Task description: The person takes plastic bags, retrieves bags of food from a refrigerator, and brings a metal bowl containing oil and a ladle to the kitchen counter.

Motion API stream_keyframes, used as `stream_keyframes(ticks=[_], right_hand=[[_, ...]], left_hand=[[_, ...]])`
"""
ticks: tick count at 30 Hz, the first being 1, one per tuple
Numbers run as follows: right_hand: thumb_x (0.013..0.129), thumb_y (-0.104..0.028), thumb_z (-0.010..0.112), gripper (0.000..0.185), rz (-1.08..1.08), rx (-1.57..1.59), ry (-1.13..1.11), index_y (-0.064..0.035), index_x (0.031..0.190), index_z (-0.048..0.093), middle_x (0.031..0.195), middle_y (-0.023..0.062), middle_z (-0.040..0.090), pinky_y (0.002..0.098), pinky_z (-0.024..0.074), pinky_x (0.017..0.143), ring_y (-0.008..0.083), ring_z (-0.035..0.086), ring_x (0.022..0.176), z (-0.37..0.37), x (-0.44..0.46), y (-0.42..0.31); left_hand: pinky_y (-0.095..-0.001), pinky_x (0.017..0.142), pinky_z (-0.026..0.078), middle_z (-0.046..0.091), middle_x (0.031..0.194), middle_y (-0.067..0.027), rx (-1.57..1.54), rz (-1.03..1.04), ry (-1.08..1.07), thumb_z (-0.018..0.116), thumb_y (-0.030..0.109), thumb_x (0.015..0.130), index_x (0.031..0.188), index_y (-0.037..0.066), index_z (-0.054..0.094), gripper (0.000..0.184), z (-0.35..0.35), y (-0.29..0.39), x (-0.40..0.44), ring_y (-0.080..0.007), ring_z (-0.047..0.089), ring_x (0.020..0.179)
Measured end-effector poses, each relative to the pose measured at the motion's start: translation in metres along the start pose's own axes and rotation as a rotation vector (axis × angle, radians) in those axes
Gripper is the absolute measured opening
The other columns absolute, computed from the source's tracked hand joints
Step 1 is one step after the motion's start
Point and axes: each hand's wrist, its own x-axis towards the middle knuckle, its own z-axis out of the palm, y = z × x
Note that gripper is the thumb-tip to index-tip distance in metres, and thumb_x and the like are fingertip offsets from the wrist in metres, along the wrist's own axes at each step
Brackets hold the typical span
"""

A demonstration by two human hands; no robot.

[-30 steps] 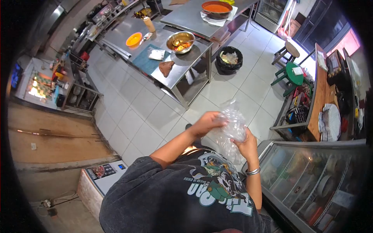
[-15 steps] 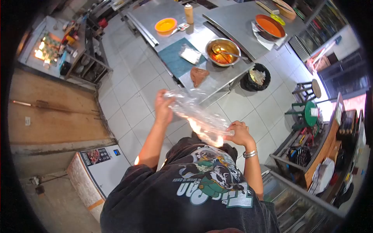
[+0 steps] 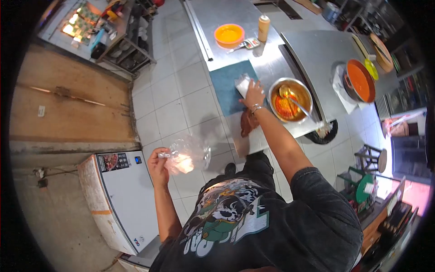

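My left hand (image 3: 158,167) pinches the edge of a clear plastic bag (image 3: 188,154), which hangs loosely over the floor. My right hand (image 3: 254,94) reaches across to a clear packet with white contents (image 3: 243,84) on the blue-green mat (image 3: 222,88). Its fingers curl over the packet's right side, which is partly covered. A reddish-brown cloth-like piece (image 3: 248,123) lies under the right wrist, at the table's front. Close by on the right stands a steel bowl (image 3: 272,97) with orange-red sauce and a ladle (image 3: 300,106) in it.
On the steel table (image 3: 206,20) are an orange bowl (image 3: 229,35), a squeeze bottle (image 3: 263,28) and a brush-like tool (image 3: 249,43). A pan of orange sauce (image 3: 360,81) sits farther right. A black-lined bin (image 3: 324,133) stands beside the table, and a white chest freezer (image 3: 124,195) at left.
My right hand has let go of the plastic bag and moved forward to the packet. My left hand keeps the bag, now lower and to the left. The view has shifted.
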Motion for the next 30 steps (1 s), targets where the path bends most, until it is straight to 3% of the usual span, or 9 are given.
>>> stream_keyframes(ticks=[2, 3, 9, 12, 17, 21, 22, 26, 30], right_hand=[[0.08, -0.024, 0.078, 0.091, 0.085, -0.051, -0.383, -0.0036, 0.152, 0.027, 0.141, 0.0235, 0.047, 0.0525, 0.0499, 0.096, 0.0416, 0.046, 0.129, 0.027, 0.029, 0.02], [0.08, -0.025, 0.074, 0.072, 0.003, -0.04, -0.259, -0.0027, 0.142, 0.045, 0.132, 0.0253, 0.057, 0.0507, 0.0527, 0.09, 0.0414, 0.055, 0.122, 0.079, 0.047, 0.041], [0.075, -0.018, 0.069, 0.037, -0.047, 0.43, -0.109, -0.0004, 0.107, 0.067, 0.086, 0.0267, 0.068, 0.0477, 0.0545, 0.079, 0.044, 0.068, 0.084, 0.015, 0.087, 0.066], [0.08, -0.014, 0.064, 0.041, 0.072, 0.659, -0.153, 0.0031, 0.116, 0.062, 0.099, 0.0257, 0.067, 0.0487, 0.0521, 0.083, 0.0464, 0.065, 0.092, -0.089, 0.082, 0.059], [0.074, -0.003, 0.064, 0.053, -0.329, 0.72, 0.497, -0.0014, 0.127, 0.059, 0.115, 0.0179, 0.061, 0.0443, 0.0474, 0.093, 0.0371, 0.058, 0.106, -0.169, 0.056, 0.055], [0.072, -0.002, 0.067, 0.061, -0.472, 0.549, 0.299, -0.0059, 0.133, 0.057, 0.121, 0.0164, 0.059, 0.042, 0.0455, 0.094, 0.0351, 0.056, 0.111, -0.132, 0.051, 0.06], [0.072, -0.002, 0.067, 0.061, -0.457, 0.541, 0.299, -0.0059, 0.133, 0.057, 0.121, 0.0164, 0.059, 0.042, 0.0455, 0.094, 0.0351, 0.056, 0.111, -0.107, 0.051, 0.062], [0.076, -0.015, 0.073, 0.058, -0.327, 0.225, 0.113, -0.0056, 0.132, 0.057, 0.126, 0.0188, 0.058, 0.0448, 0.0457, 0.091, 0.0348, 0.056, 0.112, -0.087, 0.029, 0.08], [0.077, -0.021, 0.077, 0.053, -0.031, 0.344, -0.1, -0.0026, 0.124, 0.06, 0.127, 0.0228, 0.056, 0.0471, 0.0438, 0.094, 0.0376, 0.053, 0.117, -0.158, -0.003, 0.154]], left_hand=[[-0.0295, 0.094, 0.044, 0.064, 0.107, -0.0092, 0.238, 0.112, 0.025, 0.048, -0.013, 0.072, 0.103, -0.003, 0.065, 0.036, 0.034, 0.002, 0.011, -0.019, 0.057, 0.109], [-0.0298, 0.093, 0.045, 0.063, 0.114, -0.0093, 0.241, 0.087, -0.017, 0.051, -0.013, 0.074, 0.11, -0.002, 0.064, 0.039, 0.047, -0.002, 0.021, -0.0187, 0.057, 0.11], [-0.0309, 0.095, 0.046, 0.058, 0.129, -0.0093, 0.092, -0.15, -0.205, 0.058, -0.011, 0.081, 0.126, 0.003, 0.056, 0.046, 0.149, -0.049, 0.142, -0.0189, 0.058, 0.112], [-0.0318, 0.093, 0.048, 0.058, 0.13, -0.0102, 0.055, -0.236, -0.341, 0.062, -0.009, 0.082, 0.127, 0.004, 0.056, 0.046, 0.218, -0.063, 0.213, -0.0191, 0.058, 0.111], [-0.0406, 0.092, 0.054, 0.063, 0.124, -0.0138, -0.213, -0.528, -0.312, 0.063, 0.004, 0.089, 0.124, 0.003, 0.058, 0.034, 0.297, -0.145, 0.304, -0.0239, 0.064, 0.104], [-0.0496, 0.097, 0.052, 0.063, 0.125, -0.0183, -0.848, -0.644, -0.647, 0.04, 0.046, 0.102, 0.131, 0.002, 0.054, 0.055, 0.281, -0.214, 0.347, -0.0352, 0.064, 0.109], [-0.0504, 0.101, 0.049, 0.062, 0.127, -0.0193, -0.855, -0.788, -0.626, 0.036, 0.051, 0.102, 0.132, 0.002, 0.053, 0.06, 0.261, -0.249, 0.366, -0.0365, 0.062, 0.112], [-0.0354, 0.079, 0.049, 0.064, 0.116, -0.0166, -0.073, -0.64, 0.37, 0.03, 0.054, 0.103, 0.139, 0.003, 0.044, 0.064, 0.247, -0.209, 0.337, -0.0286, 0.063, 0.099], [-0.0286, 0.065, 0.044, 0.068, 0.09, -0.0098, 0.334, -0.135, 0.47, 0.039, 0.05, 0.102, 0.117, 0.002, 0.06, 0.055, 0.194, -0.2, 0.283, -0.0161, 0.06, 0.073]])
